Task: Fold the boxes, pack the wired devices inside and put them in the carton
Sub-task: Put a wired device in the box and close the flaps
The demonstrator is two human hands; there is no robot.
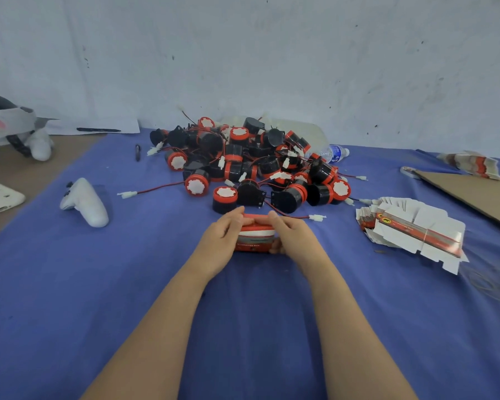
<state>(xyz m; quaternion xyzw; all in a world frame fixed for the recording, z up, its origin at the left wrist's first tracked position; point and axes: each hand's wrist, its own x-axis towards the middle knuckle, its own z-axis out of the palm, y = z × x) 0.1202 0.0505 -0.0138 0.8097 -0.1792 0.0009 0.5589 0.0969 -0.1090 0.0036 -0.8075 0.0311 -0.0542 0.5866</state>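
Observation:
A small red and white box stands on the blue cloth at the centre, held between both hands. My left hand grips its left side, fingers curled over the top edge. My right hand grips its right side, with fingers on the top and the thumb at the lower front. Just behind lies a heap of black and red wired devices with red-black leads and white plugs. A stack of flat unfolded boxes lies at the right. Part of a brown carton flap shows at the far right.
A white controller lies on the cloth at the left. A headset and a second controller sit at the back left on a brown surface. A plastic water bottle lies behind the heap. More flat boxes lie at the back right.

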